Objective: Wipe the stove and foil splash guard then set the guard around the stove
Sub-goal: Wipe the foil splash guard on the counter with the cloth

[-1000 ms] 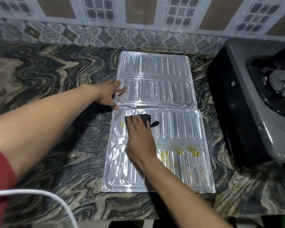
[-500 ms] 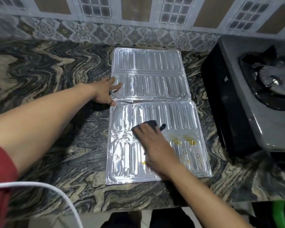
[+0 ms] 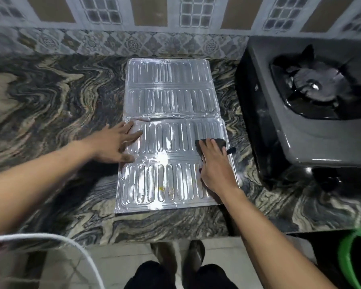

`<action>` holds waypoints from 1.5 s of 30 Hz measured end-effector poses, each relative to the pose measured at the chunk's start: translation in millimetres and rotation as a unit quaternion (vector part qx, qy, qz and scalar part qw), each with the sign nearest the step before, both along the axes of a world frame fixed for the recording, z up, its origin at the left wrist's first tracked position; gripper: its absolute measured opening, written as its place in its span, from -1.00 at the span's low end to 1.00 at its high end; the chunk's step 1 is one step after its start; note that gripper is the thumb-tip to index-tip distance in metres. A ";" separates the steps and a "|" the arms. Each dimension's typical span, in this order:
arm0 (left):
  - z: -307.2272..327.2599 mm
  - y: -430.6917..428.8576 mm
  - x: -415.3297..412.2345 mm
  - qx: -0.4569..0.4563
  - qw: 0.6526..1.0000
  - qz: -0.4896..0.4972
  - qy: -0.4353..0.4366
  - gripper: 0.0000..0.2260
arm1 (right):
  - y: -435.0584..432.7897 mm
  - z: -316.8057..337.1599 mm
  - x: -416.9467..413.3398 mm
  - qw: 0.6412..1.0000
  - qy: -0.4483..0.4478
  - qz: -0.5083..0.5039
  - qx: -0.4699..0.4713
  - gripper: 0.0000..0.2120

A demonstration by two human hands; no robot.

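The silver ribbed foil splash guard [image 3: 169, 97] lies flat on the marbled counter, two panels end to end. A few yellow-brown spots remain on the near panel's lower part. My right hand [image 3: 216, 170] presses a dark cloth [image 3: 216, 142] flat against the near panel's right edge. My left hand [image 3: 118, 142] rests palm down, fingers spread, on the near panel's left edge. The grey gas stove [image 3: 304, 130] with its black burner stands to the right, apart from the guard.
The marbled counter [image 3: 50, 105] stretches left, backed by a patterned tile wall [image 3: 133, 42]. A white cable [image 3: 50, 238] crosses the lower left. A green bucket rim [image 3: 350, 255] shows at the lower right, below the counter's front edge.
My right hand slid the cloth from the near panel's left to its right edge. My left hand shifted from the far panel's edge down onto the near panel. Several stains are gone.
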State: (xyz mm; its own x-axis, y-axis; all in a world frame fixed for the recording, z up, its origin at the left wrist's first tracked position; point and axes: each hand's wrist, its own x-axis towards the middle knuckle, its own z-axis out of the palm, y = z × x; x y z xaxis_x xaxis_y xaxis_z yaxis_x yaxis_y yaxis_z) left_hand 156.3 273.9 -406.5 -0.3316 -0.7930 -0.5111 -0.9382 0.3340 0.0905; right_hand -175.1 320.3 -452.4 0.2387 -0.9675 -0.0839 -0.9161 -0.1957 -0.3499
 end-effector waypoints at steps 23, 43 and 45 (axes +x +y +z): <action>-6.3 -1.0 -2.3 0.014 1.000 0.010 -0.024 -0.10 | 128.5 5.0 150.8 0.964 0.003 0.268 -0.005 -0.33; 9.3 4.7 -38.6 0.017 0.994 0.067 -0.090 -0.17 | 76.1 12.9 -58.5 0.999 -0.024 0.001 0.047 -0.50; 14.2 11.8 -44.9 -0.015 0.992 0.081 -0.096 -0.20 | 78.3 20.0 -60.3 0.997 -0.058 -0.010 0.054 -0.51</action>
State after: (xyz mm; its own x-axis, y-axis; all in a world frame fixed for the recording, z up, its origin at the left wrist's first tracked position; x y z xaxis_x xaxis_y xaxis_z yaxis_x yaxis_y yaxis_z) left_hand 111.4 285.7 -392.3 -0.0971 -0.8437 -0.5280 -0.9788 0.1771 -0.1031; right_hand -235.4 398.6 -432.4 0.2343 -0.9587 -0.1615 -0.8712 -0.1333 -0.4725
